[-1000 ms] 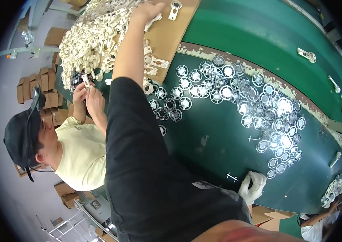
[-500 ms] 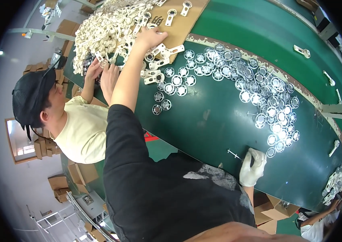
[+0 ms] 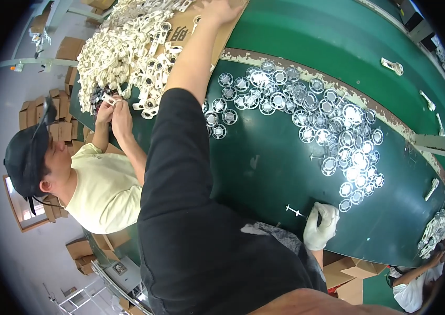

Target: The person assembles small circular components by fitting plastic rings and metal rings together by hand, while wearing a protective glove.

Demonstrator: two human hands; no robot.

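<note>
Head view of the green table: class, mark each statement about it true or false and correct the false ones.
1. The clear round discs lie spread on the dark green table. True.
2. The left hand reaches up onto the cardboard sheet. True.
3. The right hand is bare. False: it wears a white glove.
4. The co-worker in the cap wears a black shirt. False: the shirt is pale yellow.
5. The heap of white parts lies right of the discs. False: it lies left.

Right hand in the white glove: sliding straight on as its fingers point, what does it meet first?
Probably the nearest clear round discs on the green table; the right hand points roughly that way. The thin metal pin lies beside it, off that line.
</note>
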